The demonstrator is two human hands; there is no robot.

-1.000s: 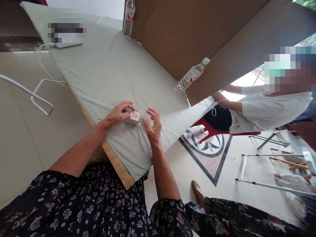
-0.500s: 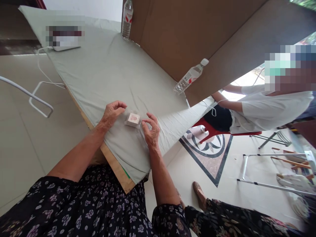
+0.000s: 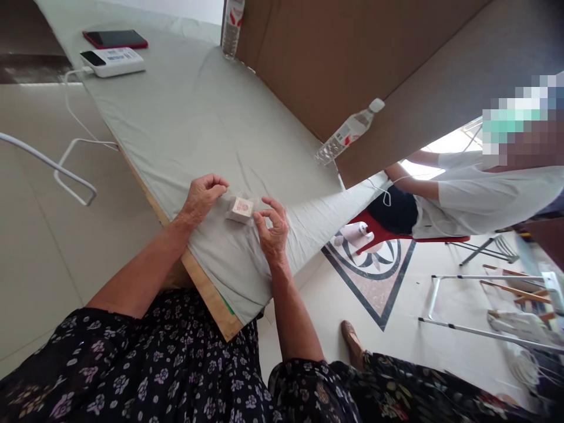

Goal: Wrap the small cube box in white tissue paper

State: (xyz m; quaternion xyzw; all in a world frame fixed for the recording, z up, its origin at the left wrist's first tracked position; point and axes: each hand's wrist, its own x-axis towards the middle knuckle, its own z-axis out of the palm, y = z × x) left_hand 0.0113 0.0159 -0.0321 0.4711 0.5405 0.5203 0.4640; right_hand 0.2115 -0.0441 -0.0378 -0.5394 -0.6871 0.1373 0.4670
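A small pale block with red print on its top lies between my hands over the cloth-covered table. Clear plastic film surrounds it, standing up in loose edges. To its upper left, my left hand is closed, thumb and forefinger pinched at what looks like an edge of the film. My right hand pinches the film at the block's right side with thumb and forefinger, the other fingers curved above. Whether the block rests fully on the cloth is hard to tell.
One clear bottle leans by the brown cardboard panel; another bottle stands farther back. A white device with a cable and a phone lie at the far left. A person in a white shirt sits to the right.
The view has shifted slightly, so the table's far end sits higher. The block shows turned a little, its printed top more visible; both hands keep nearly the same places.
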